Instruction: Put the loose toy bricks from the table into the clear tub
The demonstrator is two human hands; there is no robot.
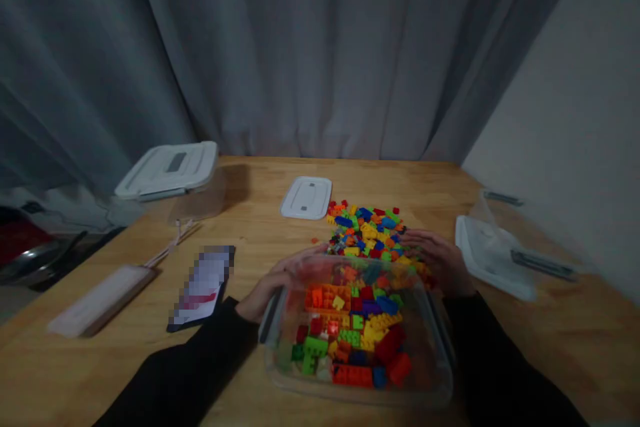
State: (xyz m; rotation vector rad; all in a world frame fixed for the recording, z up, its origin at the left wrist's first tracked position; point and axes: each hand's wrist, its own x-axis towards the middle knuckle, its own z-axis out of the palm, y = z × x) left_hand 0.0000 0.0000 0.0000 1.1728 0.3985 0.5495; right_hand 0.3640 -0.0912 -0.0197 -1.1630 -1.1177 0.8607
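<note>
In the head view, a clear plastic container point(360, 373) is seen tilted up on the wooden table point(550, 347), close to the near edge, its open side turned away from the camera. Through its transparent bottom, a mass of coloured building bricks point(350, 327) is visible: orange, green, yellow, red and blue pieces packed together. The container is gripped at its left side by the left hand point(267, 293), whose fingers are wrapped over the rim. The right hand point(440, 260) is laid against the right far corner of the container, fingers spread and pointed toward the left; whether it is clamped on the rim or only pressed flat against it cannot be told, as the motion blurs it. Both forearms are covered by black sleeves point(200, 367).

Just beyond the container, a loose pile of bricks point(367, 230) is spread on the table, touching or nearly touching the container's far rim. Behind that pile, a small white lid point(307, 197) is lying flat. Farther left, at the back corner, a larger clear bin with a white lid point(167, 170) is placed. To the left of the left hand, a dark phone-like object with a blurred-out face point(203, 287) is lying, and beyond it a long pale case point(103, 300) with a cord is set near the table's left edge. On the right, another clear box with its white lid point(493, 257) is resting. Grey curtains point(300, 47) are hung behind the table.
</note>
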